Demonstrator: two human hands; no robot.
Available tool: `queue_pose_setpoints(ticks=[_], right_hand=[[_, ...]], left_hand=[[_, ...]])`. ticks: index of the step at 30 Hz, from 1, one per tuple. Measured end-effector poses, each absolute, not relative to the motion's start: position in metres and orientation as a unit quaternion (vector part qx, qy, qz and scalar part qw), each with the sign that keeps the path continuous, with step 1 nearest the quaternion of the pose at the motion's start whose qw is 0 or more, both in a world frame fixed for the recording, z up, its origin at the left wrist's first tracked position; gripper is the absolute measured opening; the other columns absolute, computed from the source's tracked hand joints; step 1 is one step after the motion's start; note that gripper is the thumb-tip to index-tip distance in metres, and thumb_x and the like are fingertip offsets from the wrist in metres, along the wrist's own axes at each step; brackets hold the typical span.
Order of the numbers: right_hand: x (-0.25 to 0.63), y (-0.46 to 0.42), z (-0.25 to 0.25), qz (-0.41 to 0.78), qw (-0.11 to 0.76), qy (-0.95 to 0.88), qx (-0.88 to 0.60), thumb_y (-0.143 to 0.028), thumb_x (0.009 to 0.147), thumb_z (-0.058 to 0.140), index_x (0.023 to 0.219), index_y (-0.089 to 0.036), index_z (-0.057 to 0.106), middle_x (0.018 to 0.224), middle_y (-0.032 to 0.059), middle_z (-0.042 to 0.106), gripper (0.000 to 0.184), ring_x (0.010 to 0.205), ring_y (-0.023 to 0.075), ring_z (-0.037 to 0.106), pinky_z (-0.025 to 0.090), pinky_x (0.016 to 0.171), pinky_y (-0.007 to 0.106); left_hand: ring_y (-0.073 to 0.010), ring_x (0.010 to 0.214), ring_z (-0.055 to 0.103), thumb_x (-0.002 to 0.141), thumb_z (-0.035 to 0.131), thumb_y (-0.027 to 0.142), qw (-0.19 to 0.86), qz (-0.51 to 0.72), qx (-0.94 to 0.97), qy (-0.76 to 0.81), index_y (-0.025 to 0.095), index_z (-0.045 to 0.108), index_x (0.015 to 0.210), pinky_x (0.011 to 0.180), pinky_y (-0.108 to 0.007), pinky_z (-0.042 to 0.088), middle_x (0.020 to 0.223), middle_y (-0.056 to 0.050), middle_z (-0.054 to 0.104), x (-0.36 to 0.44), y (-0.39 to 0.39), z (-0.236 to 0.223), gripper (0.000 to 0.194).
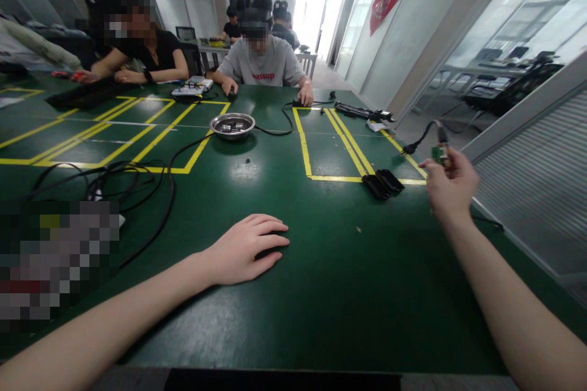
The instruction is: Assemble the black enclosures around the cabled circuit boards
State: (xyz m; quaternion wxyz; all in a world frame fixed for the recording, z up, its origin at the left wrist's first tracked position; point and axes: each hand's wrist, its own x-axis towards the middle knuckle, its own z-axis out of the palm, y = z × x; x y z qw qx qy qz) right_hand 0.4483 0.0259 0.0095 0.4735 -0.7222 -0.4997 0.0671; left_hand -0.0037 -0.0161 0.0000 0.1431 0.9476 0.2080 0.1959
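Observation:
My left hand (pixel 250 249) lies flat on the green table, its fingers stretched out and holding nothing. Raised over the table's right side, my right hand (pixel 454 186) is closed round a small green circuit board (pixel 440 154). From the top of the board runs a black cable (pixel 428 131), whose plug end (pixel 409 148) hangs to the left of the hand. To the left of that hand, an opened black plastic case (pixel 383 184), seemingly in two halves, rests on the table by the yellow tape corner.
A metal bowl (pixel 232 126) with small metal parts stands mid-table. Coiled black cables (pixel 132 177) lie at left. A dark tool (pixel 362 111) lies at the back right. Across the table, a co-worker in a grey shirt (pixel 270 61) and another in black (pixel 158 55) sit.

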Motion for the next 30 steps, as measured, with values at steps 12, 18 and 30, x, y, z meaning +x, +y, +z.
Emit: queue_pose_setpoints(ticks=[12, 18, 30], right_hand=[[0.436, 0.038, -0.02, -0.009, 0.331, -0.539, -0.775, -0.035, 0.077, 0.068, 0.111, -0.019, 0.074, 0.113, 0.0135, 0.076, 0.038, 0.107, 0.0345, 0.07, 0.056, 0.092, 0.047], [0.421, 0.034, -0.016, -0.003, 0.29, -0.576, -0.764, -0.038, 0.081, 0.066, 0.115, -0.019, 0.074, 0.106, 0.0132, 0.079, 0.04, 0.099, 0.0354, 0.073, 0.058, 0.085, 0.047], [0.279, -0.037, 0.001, 0.239, 0.205, -0.895, -0.316, -0.018, 0.087, 0.062, 0.123, -0.02, 0.068, 0.099, 0.0063, 0.073, 0.037, 0.084, 0.0183, 0.069, 0.054, 0.074, 0.027]], left_hand=[[-0.0275, 0.129, 0.063, 0.102, 0.059, 0.026, 0.145, 0.196, 0.948, 0.207, 0.02, 0.073, 0.122, 0.111, -0.048, 0.053, 0.135, -0.011, 0.071, -0.003, -0.016, 0.0, 0.025], [-0.0277, 0.128, 0.064, 0.101, 0.059, 0.025, 0.147, 0.196, 0.946, 0.211, 0.021, 0.073, 0.121, 0.111, -0.048, 0.052, 0.134, -0.011, 0.071, -0.002, -0.016, 0.0, 0.025], [-0.0248, 0.104, 0.069, 0.099, 0.065, 0.038, 0.123, 0.292, 0.93, 0.184, 0.019, 0.066, 0.129, 0.092, -0.04, 0.056, 0.12, -0.013, 0.073, 0.003, -0.023, 0.005, 0.036]])
